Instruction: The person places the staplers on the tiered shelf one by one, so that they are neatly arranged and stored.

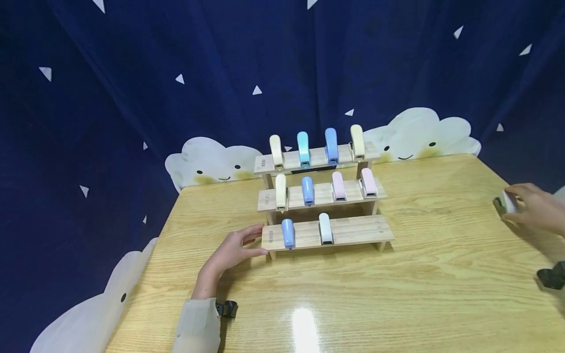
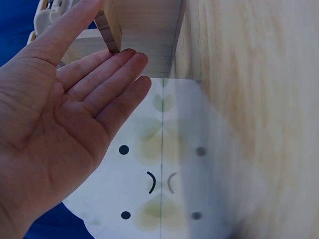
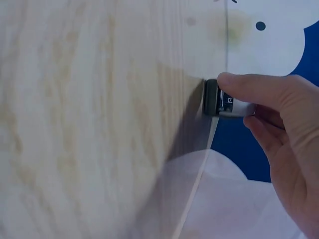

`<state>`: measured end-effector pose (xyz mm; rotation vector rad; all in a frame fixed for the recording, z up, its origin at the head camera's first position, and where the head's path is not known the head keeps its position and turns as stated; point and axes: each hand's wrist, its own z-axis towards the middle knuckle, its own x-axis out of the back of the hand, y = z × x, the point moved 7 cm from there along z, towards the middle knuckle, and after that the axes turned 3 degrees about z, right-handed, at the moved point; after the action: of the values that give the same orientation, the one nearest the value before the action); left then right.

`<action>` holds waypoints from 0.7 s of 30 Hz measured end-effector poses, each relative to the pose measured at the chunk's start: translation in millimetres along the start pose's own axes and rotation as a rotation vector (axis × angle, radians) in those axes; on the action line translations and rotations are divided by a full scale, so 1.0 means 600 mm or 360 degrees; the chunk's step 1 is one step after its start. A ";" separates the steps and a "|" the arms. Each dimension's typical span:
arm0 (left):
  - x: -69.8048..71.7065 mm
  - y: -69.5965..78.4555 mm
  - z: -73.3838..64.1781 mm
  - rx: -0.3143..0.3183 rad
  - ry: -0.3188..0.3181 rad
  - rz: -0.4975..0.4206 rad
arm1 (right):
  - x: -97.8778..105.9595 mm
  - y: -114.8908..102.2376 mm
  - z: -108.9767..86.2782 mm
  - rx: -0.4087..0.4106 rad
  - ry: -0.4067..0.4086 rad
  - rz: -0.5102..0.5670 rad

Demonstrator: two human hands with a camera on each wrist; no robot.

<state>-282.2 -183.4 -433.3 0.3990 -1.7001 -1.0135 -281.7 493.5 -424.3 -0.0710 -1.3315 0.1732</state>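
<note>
At the left end of the three-tier wooden stand [image 1: 357,238], my left hand [image 1: 236,250] has its thumb near the front corner of the lowest board and its fingers by the back corner. The left wrist view shows those fingers nearly straight, fingertips right at the board's end [image 2: 110,30]. Far off to the right, my right hand [image 1: 536,208] pinches a white stapler [image 1: 509,202] with a dark base, close over the table. Thumb and fingers hold its white upper part [image 3: 241,107] in the right wrist view. On the lowest board stand a blue stapler [image 1: 288,233] and a white stapler [image 1: 325,228].
The middle board carries a cream stapler [image 1: 281,192], a blue stapler [image 1: 307,190] and two pink ones. Cream, turquoise and blue staplers line the top board [image 1: 291,159]. A dark blue curtain [image 1: 220,59] with white clouds hangs behind the wooden table [image 1: 397,304].
</note>
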 end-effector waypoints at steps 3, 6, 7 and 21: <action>0.000 0.000 0.000 -0.0009 0.0001 0.0005 | 0.002 0.003 -0.005 0.0049 0.0060 0.0072; 0.001 0.000 -0.001 -0.0009 0.0002 0.0000 | 0.003 0.011 -0.008 0.0054 0.0096 0.0132; 0.001 0.001 -0.001 -0.0007 0.0000 -0.0001 | 0.004 0.013 -0.009 0.0050 0.0104 0.0160; 0.000 0.001 -0.001 -0.0002 -0.0016 -0.0005 | 0.017 0.035 -0.032 -0.0091 0.0540 0.0467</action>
<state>-281.3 -183.2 -432.9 0.3962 -1.7083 -1.0203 -262.5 516.6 -422.4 -0.3309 -0.9824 0.3554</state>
